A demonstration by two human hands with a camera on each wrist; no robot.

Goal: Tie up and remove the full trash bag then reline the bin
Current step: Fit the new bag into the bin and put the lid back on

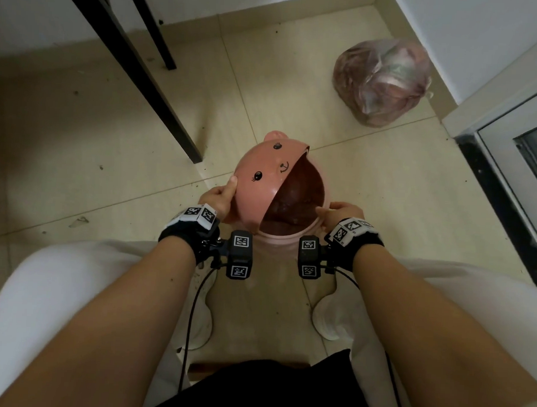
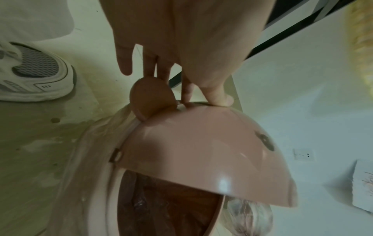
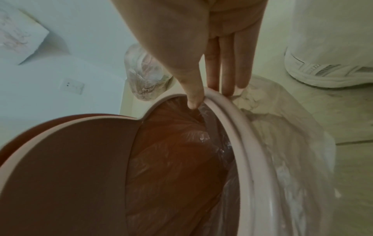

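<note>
A pink bin point(image 1: 274, 242) stands on the floor between my feet. Its bear-face lid point(image 1: 262, 172), a half dome on a ring, is at the bin's top and looks tilted. My left hand point(image 1: 221, 198) grips the dome's left edge, thumb on top beside the ear point(image 2: 151, 95). My right hand point(image 3: 210, 97) pinches the ring point(image 3: 232, 119), thumb inside against the clear liner point(image 3: 171, 151) and fingers outside. The liner's top hangs over the outside of the bin point(image 3: 282, 127). The full trash bag point(image 1: 380, 82) lies closed on the floor at the back right.
Black table legs point(image 1: 138, 65) slant down at the left, one foot close to the bin. A dark door frame point(image 1: 489, 182) runs along the right. My white shoes point(image 1: 326, 319) flank the bin. White walls close the corner behind the full bag.
</note>
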